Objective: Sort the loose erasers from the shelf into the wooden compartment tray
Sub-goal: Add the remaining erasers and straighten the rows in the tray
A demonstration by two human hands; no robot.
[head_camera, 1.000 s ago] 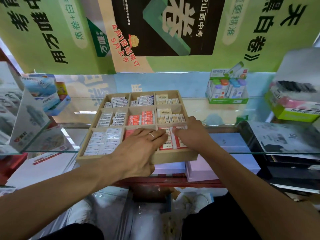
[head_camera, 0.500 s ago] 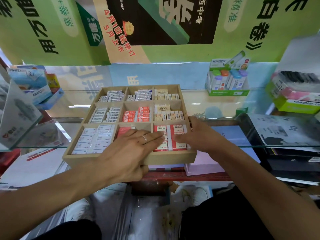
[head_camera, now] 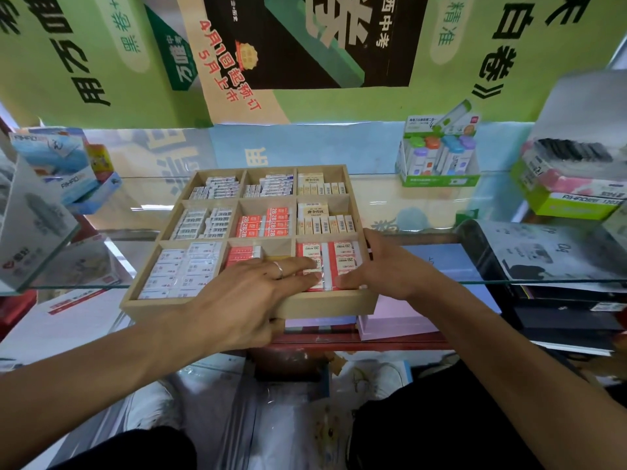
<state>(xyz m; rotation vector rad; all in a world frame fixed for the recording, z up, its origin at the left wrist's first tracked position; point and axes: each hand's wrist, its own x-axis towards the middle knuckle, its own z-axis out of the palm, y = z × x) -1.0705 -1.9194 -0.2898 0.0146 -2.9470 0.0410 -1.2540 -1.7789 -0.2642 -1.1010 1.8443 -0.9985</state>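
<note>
The wooden compartment tray (head_camera: 154, 304) stands on a glass shelf (head_camera: 424, 212), its nine sections holding rows of wrapped erasers. My left hand (head_camera: 237, 300), with a ring, lies across the front middle section; its straight fingers press on the red-and-white 2B erasers (head_camera: 342, 254) in the front right section, and its thumb sits under the tray's front wall. My right hand (head_camera: 390, 266) rests at the tray's front right corner, fingertips on the same erasers, thumb along the right wall. Red erasers (head_camera: 242, 254) partly fill the front middle section.
A green display box of coloured dispensers (head_camera: 437, 161) stands at the back right. A green-and-pink box (head_camera: 573, 205) is at the far right, and blue boxes (head_camera: 64, 164) are stacked at the left. Printed sheets (head_camera: 549, 256) lie right of the tray.
Both hands stay on the front right section. The left fingers have slid a little to the right over the erasers. The view has tilted slightly.
</note>
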